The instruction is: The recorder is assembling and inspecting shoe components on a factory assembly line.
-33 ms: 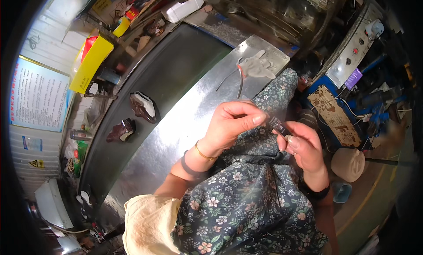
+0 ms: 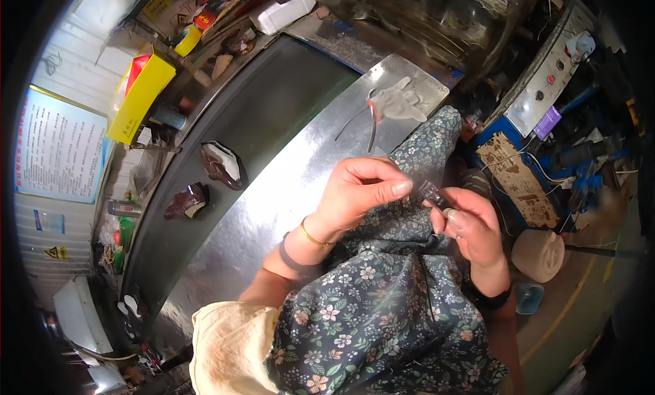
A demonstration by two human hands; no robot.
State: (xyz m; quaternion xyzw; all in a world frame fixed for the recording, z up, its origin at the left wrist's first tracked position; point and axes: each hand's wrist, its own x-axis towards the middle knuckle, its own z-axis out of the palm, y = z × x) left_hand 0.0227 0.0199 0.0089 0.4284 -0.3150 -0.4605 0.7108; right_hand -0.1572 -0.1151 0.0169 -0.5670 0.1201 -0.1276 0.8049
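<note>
My left hand (image 2: 358, 190) and my right hand (image 2: 472, 226) meet over my lap, above the floral cloth (image 2: 382, 313) that covers my legs. Between the fingertips of both hands sits a small dark oblong part (image 2: 432, 192). The right thumb and fingers pinch its lower end, while the left thumb and forefinger close on its upper end. A gold bangle circles my left wrist. What the small part is cannot be made out.
A shiny steel bench (image 2: 273, 204) runs diagonally beside my left arm. Pliers with red grips (image 2: 365, 118) and a grey glove (image 2: 399, 101) lie at its far end. Two dark brown pieces (image 2: 220, 164) rest on the black strip. A yellow box (image 2: 140, 94) stands left; a control panel (image 2: 546, 88) right.
</note>
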